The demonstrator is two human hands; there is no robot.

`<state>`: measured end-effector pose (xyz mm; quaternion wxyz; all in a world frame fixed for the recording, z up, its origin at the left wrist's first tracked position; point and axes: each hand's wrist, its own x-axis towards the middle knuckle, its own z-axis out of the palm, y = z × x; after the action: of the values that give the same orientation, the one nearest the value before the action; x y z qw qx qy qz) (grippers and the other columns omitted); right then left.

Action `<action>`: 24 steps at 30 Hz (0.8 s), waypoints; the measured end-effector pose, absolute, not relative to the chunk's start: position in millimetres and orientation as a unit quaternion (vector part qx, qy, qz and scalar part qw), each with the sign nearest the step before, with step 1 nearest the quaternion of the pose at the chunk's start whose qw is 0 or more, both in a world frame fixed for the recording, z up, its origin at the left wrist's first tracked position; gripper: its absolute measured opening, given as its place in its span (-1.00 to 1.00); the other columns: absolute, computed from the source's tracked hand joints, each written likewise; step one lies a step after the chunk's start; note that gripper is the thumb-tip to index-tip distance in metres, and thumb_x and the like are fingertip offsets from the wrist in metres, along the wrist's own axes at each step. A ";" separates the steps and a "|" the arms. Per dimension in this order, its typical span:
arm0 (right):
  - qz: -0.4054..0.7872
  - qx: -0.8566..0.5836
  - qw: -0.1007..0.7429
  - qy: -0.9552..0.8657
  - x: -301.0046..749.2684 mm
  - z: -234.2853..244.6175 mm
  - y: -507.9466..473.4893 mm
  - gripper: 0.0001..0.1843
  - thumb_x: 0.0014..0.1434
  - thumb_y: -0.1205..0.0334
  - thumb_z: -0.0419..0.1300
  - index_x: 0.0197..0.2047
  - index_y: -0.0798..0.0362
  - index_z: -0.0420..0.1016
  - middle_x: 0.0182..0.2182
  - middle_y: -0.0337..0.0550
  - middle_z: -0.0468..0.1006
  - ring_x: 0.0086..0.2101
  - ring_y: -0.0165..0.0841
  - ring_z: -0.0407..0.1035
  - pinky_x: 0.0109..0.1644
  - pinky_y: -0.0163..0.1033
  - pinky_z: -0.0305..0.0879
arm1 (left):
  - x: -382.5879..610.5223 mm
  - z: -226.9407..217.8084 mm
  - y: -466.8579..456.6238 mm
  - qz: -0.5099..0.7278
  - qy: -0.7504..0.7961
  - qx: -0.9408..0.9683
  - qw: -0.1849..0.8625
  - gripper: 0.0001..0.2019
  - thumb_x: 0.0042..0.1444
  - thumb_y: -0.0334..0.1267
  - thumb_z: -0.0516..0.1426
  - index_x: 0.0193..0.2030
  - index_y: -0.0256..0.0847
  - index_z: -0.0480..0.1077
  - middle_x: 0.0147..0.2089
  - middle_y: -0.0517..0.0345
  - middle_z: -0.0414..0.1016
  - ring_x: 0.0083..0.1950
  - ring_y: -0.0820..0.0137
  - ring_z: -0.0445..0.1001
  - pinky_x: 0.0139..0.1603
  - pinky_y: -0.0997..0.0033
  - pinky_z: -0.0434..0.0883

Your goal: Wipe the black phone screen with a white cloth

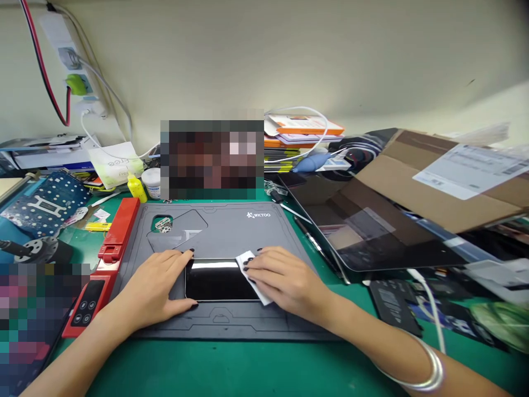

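While the person leans both forearms in from six o'clock, a slim, glossy black phone [215, 282] lies flat and lengthwise before them on a broad dark grey work mat [248, 234]. From where I stand, the left hand [159, 281] is at its nine o'clock end, thumb and forefinger spread wide to brace the two long edges. At the three o'clock end, the right hand [289, 278] has its fingers closed on a folded white wipe [264, 298], laid across the glass.

I'd worry about two things: grit caught under the wipe could scratch the glass, and a loosened left grip under a sideways push could let the phone skid on the mat.

Under the mat spreads a green bench top [248, 366]. A long red clamp-like tool with a dark keypad [86, 306] runs along the mat from eight to ten o'clock, and a small yellow squeeze bottle [136, 187] stands beyond it. Toward two o'clock, a large glossy black panel [359, 220] leans near a brown cardboard box [446, 171]. At eleven, a white power strip [70, 49] hangs on the pale wall [372, 55].
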<state>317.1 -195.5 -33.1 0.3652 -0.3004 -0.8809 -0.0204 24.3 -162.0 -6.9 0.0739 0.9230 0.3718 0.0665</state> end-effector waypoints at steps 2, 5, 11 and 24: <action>-0.021 -0.305 0.360 -0.881 317.3 -33.4 -195.9 -0.82 0.24 0.49 0.11 -0.23 0.13 0.53 -0.33 -0.06 0.60 -0.32 -0.31 0.42 -0.19 -0.10 0.43 | 24.4 -7.0 -162.0 0.069 0.374 0.922 0.077 -0.31 0.08 0.03 0.21 0.28 -0.24 0.16 0.21 -0.19 0.38 0.21 0.03 0.37 0.16 0.00 0.36; 0.006 -0.284 0.348 -0.893 317.2 -34.0 -196.4 -0.81 0.24 0.48 0.10 -0.21 0.11 0.53 -0.32 -0.07 0.60 -0.31 -0.32 0.43 -0.19 -0.11 0.43 | 24.4 -7.2 -161.9 0.069 0.372 0.922 0.083 -0.32 0.09 0.03 0.20 0.28 -0.22 0.17 0.21 -0.18 0.39 0.19 0.03 0.38 0.14 0.01 0.38; -0.016 -0.313 0.372 -0.874 318.7 -34.7 -194.5 -0.81 0.22 0.49 0.13 -0.22 0.09 0.53 -0.34 -0.11 0.60 -0.33 -0.33 0.45 -0.14 -0.08 0.44 | 24.1 -7.7 -162.2 0.069 0.371 0.923 0.078 -0.33 0.09 0.04 0.20 0.27 -0.23 0.18 0.20 -0.18 0.39 0.18 0.03 0.39 0.14 0.00 0.38; -0.011 -0.301 0.353 -0.886 318.9 -35.0 -194.3 -0.82 0.23 0.50 0.13 -0.21 0.11 0.52 -0.32 -0.08 0.60 -0.32 -0.32 0.43 -0.14 -0.07 0.44 | 25.7 -5.7 -162.5 0.055 0.368 0.926 0.070 -0.31 0.06 0.01 0.24 0.25 -0.27 0.18 0.19 -0.20 0.39 0.17 0.03 0.39 0.13 0.02 0.38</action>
<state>318.9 -194.3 -35.0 0.3529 -0.3015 -0.8857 -0.0115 25.7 -162.5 -5.7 0.0700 0.9256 0.3679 0.0554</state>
